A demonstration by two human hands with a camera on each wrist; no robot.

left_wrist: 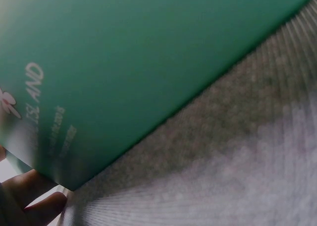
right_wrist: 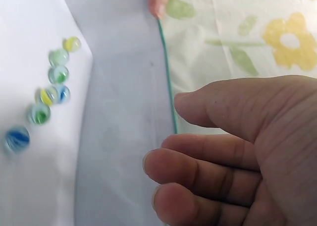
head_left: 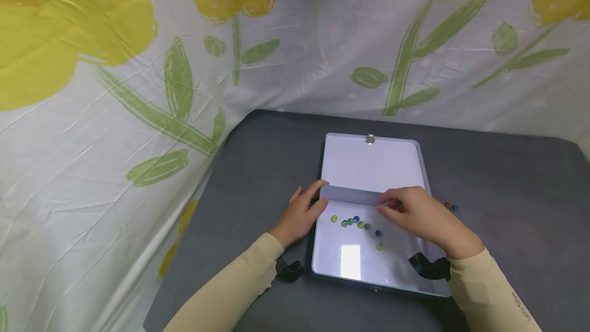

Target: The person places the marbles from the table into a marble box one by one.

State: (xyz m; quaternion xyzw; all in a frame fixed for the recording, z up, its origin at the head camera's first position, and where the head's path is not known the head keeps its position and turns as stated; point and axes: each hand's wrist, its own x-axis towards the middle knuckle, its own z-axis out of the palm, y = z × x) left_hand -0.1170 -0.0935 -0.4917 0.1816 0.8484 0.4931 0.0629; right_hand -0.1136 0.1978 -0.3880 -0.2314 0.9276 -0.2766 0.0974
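Note:
A shallow tin box (head_left: 401, 265), white inside and green outside, lies with its hinged lid (head_left: 369, 163) laid back. Several glass marbles (head_left: 361, 224) with blue, green and yellow swirls are scattered on its floor. My left hand (head_left: 299, 219) grips the box's left wall near the back corner, thumb over the rim. The left wrist view shows the green outer side with printed lettering, and fingers beside its corner. Above the back right part of the box hovers my right hand (head_left: 415, 216), fingers loosely bent. In the right wrist view a gap parts thumb and fingers, with nothing held.
Two more marbles (head_left: 454, 208) lie on the dark grey table (head_left: 521, 219), just right of the box. A metal clasp (head_left: 370, 139) sits on the lid's far edge. Behind and to the left hangs a white curtain (head_left: 313, 55) printed with yellow flowers.

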